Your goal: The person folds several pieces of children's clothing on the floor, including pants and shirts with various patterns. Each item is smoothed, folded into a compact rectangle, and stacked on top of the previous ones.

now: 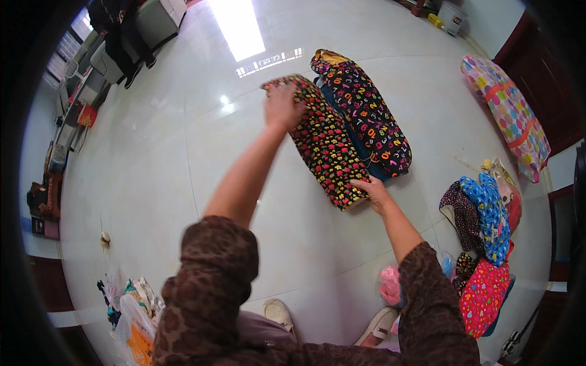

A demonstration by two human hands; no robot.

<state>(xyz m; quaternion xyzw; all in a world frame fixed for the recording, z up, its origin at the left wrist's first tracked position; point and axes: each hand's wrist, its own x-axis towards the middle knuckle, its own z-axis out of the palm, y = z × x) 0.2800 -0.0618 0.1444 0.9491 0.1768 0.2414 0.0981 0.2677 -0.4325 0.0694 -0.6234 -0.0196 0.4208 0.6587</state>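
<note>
A long padded bundle in black fabric with red and yellow flowers (pixel 320 146) lies on the tiled floor in front of me. My left hand (pixel 283 106) is on its far end, blurred, and whether the fingers grip it cannot be told. At the near end, my right hand (pixel 373 192) holds the corner with the thumb on top. Right beside it lies a similar bundle with coloured numbers on black (pixel 366 114), open at its far end, where a tan lining shows. Dark blue fabric (pixel 355 137) shows between and beneath the two bundles.
A polka-dot bundle with orange bands (pixel 510 119) lies at the right by a door. Nearer are a blue patterned cloth item (pixel 487 219) and a pink heart-print one (pixel 485 293). Plastic bags (pixel 132 329) lie at lower left. Another person (pixel 121 41) is at upper left.
</note>
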